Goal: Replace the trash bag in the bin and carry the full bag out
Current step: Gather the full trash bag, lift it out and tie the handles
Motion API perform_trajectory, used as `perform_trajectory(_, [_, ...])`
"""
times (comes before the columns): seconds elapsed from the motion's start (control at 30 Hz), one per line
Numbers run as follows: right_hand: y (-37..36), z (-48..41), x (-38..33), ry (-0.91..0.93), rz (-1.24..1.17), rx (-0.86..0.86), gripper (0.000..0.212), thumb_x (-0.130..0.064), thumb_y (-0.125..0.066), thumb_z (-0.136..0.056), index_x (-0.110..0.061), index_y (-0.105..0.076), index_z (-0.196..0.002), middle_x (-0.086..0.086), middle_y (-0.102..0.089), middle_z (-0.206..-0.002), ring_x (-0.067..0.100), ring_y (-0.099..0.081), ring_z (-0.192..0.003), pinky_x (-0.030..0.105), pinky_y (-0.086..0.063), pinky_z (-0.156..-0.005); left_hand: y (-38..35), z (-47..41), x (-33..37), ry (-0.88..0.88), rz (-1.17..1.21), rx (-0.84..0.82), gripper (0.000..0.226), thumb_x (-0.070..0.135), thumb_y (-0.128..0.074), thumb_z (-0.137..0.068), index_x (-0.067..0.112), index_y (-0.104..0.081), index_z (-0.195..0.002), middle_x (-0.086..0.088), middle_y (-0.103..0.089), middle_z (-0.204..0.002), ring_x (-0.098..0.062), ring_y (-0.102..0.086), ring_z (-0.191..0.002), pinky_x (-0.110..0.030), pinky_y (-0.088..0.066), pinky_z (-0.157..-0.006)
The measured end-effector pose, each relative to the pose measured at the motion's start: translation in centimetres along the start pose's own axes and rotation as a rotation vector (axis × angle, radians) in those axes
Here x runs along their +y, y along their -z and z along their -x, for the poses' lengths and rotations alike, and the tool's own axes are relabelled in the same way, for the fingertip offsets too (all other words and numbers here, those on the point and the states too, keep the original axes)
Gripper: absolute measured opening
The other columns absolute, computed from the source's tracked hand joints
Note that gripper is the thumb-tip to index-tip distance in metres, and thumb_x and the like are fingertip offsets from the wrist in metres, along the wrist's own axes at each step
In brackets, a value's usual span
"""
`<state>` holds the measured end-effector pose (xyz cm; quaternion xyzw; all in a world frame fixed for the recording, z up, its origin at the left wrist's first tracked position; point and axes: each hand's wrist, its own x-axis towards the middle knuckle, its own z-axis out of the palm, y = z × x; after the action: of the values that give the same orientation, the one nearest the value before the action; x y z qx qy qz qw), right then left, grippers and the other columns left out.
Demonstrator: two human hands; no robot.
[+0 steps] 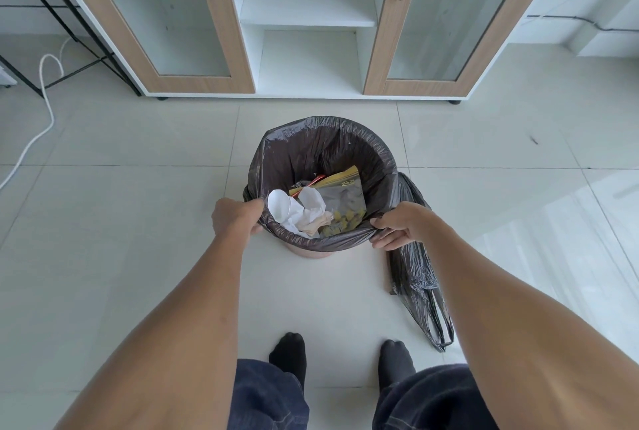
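Pale tiled floor point(138, 222) — lined bin point(313, 254) before white cabinet point(307, 60).

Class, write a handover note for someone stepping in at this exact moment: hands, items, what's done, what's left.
Left hand grips the full bag's rim on its left side; right hand grips the rim on the right.
The full bag is in the bin, unlifted and untied.
A spare bag lies on the floor right of the bin.
Left: gather the rim, lift out, reline, carry out.
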<state>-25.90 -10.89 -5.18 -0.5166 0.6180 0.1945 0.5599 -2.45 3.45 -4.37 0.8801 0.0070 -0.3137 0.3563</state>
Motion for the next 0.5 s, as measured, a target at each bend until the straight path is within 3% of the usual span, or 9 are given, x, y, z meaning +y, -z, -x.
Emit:
perform_trajectory(0.13, [-0.1,0.2,0.2,0.009,-0.021,0.034,0.027,-0.025,-0.055,-0.099,0.002,-0.059,-0.093,0.004,-0.072,-0.060,0.007,-0.068,-0.046,0.023,-0.057,-0.050,-0.1,0.2,-0.2,-0.114,-0.079,-0.054,0.028,0.019,-0.084,-0.072,0.012,-0.059,-0.061,-0.003,-0.063,-0.059,-0.022,-0.066,-0.050,-0.038,-0.062,-0.076])
perform_trajectory(0.2, [-0.3,0.4,0.1,0.017,-0.031,0.043,0.026,-0.025,-0.057,-0.099,0.001,-0.058,-0.093,0.006,-0.072,-0.067,0.008,-0.068,-0.047,0.024,-0.058,-0.052,-0.2,0.1,-0.3,-0.213,-0.186,-0.039,0.017,0.016,-0.080,-0.073,0.010,-0.066,-0.066,-0.004,-0.068,-0.061,-0.024,-0.071,-0.054,-0.039,-0.062,-0.073])
perform_trajectory(0.3, [-0.5,0.3,0.0,0.016,-0.051,0.045,0.027,-0.025,-0.055,-0.099,0.000,-0.056,-0.089,0.003,-0.070,-0.054,0.007,-0.067,-0.044,0.022,-0.057,-0.054,-0.3,-0.1,-0.4,-0.309,-0.229,-0.025,0.008,0.017,-0.077,-0.074,0.014,-0.073,-0.080,-0.007,-0.075,-0.073,-0.029,-0.073,-0.064,-0.042,-0.062,-0.072])
perform_trajectory(0.33, [-0.5,0.2,0.1,0.014,-0.057,0.047,0.027,-0.026,-0.055,-0.099,0.000,-0.057,-0.089,0.003,-0.069,-0.051,0.006,-0.066,-0.044,0.023,-0.057,-0.055,-0.2,0.0,-0.3,-0.336,-0.224,-0.024,0.006,0.016,-0.077,-0.074,0.016,-0.071,-0.076,-0.007,-0.075,-0.076,-0.031,-0.073,-0.067,-0.043,-0.062,-0.071])
perform_trajectory(0.43, [-0.4,-0.4,0.2,0.013,-0.069,0.058,0.027,-0.025,-0.057,-0.098,0.002,-0.059,-0.101,0.004,-0.071,-0.054,0.008,-0.068,-0.047,0.024,-0.058,-0.059,0.2,0.4,0.3,-0.401,-0.254,-0.004,0.033,0.012,-0.074,-0.078,0.022,-0.052,-0.056,-0.009,-0.073,-0.075,-0.034,-0.072,-0.063,-0.043,-0.062,-0.067])
perform_trajectory(0.5, [-0.3,-0.7,0.3,0.021,-0.104,0.067,0.026,-0.022,-0.060,-0.097,0.002,-0.059,-0.106,0.007,-0.072,-0.057,0.010,-0.069,-0.051,0.027,-0.059,-0.063,0.7,0.7,0.5,-0.400,-0.270,-0.025,0.040,0.011,-0.072,-0.082,0.026,-0.045,-0.056,-0.007,-0.068,-0.074,-0.034,-0.072,-0.058,-0.039,-0.062,-0.067])
